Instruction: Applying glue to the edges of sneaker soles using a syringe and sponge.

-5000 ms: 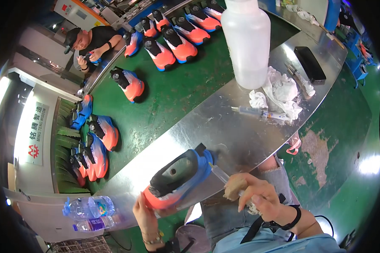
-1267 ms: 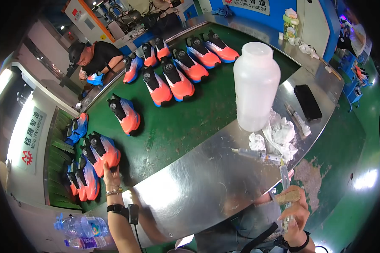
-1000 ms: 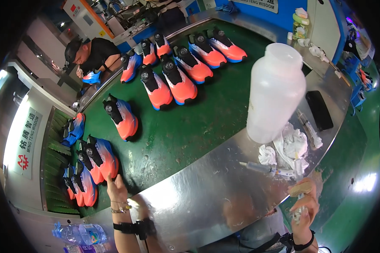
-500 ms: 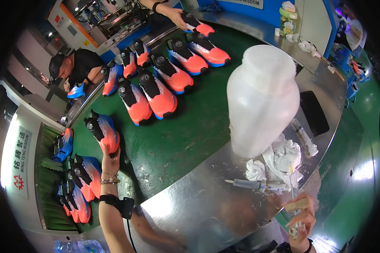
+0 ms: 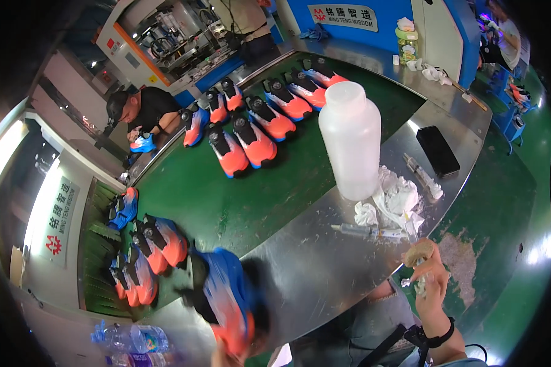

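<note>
My left hand [image 5: 221,356] shows only at the bottom edge, shut on a blue, orange and black shoe [image 5: 226,300] that is blurred with motion above the near edge of the steel table [image 5: 312,269]. My right hand [image 5: 425,272] is raised by the table's right front corner. Its fingers are closed on a small pale wad, too small to tell what it is. A syringe [image 5: 356,229] and crumpled white tissues [image 5: 398,199] lie on the table just beyond that hand.
A tall white plastic bottle [image 5: 351,140] stands on the table with a black phone [image 5: 438,150] to its right. Rows of matching shoes [image 5: 251,137] lie on the green belt [image 5: 226,202], more at its left end [image 5: 156,244]. A person in black [image 5: 144,113] works across it.
My left hand reached out to the shoes at the left end of the belt, took one and brought it back toward me. My right hand stayed by the table's corner.
</note>
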A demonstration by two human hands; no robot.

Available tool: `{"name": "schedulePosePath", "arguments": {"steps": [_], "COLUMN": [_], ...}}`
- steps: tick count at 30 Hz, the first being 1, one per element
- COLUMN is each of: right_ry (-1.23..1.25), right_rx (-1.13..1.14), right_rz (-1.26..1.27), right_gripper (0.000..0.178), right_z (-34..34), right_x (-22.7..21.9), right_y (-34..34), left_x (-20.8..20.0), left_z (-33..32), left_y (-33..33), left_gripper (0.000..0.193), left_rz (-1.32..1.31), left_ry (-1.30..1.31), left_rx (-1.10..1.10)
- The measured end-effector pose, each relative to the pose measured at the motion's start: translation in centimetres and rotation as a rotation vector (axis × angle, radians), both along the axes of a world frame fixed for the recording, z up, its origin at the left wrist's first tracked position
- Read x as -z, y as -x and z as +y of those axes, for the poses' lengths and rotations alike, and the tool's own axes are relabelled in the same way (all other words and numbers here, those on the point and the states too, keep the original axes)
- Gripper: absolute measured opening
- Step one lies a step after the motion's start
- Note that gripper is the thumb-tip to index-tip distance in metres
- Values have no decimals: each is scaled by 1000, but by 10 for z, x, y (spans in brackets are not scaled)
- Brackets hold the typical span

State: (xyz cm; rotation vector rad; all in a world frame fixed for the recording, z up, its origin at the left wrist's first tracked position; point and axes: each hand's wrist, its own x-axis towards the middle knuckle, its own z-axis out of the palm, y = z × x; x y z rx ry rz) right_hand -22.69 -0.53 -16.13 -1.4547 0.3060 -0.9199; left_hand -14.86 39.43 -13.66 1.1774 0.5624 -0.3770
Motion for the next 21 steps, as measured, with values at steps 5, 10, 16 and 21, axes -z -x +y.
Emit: {"name": "schedulePosePath", "arguments": {"steps": [5, 10, 16, 21], "right_ry": [-54, 147, -64, 63], "right_rx": [-18, 96, 2, -243], "right_rz": [29, 64, 82, -49], "right_gripper": [40, 36, 40, 44], "right_z": [2, -1, 12, 40], "right_x": [12, 15, 1, -57], "right_y": [0, -16, 18, 29], "left_x": [0, -12, 12, -37], "left_z": [31, 43, 49, -42], "left_y": [121, 101, -5, -54], "left_gripper": [37, 33, 28, 39], "left_rz": [124, -165, -669, -952], "left_ry": [88, -339, -480, -248], "left_rx": [-19, 132, -147, -124]}}
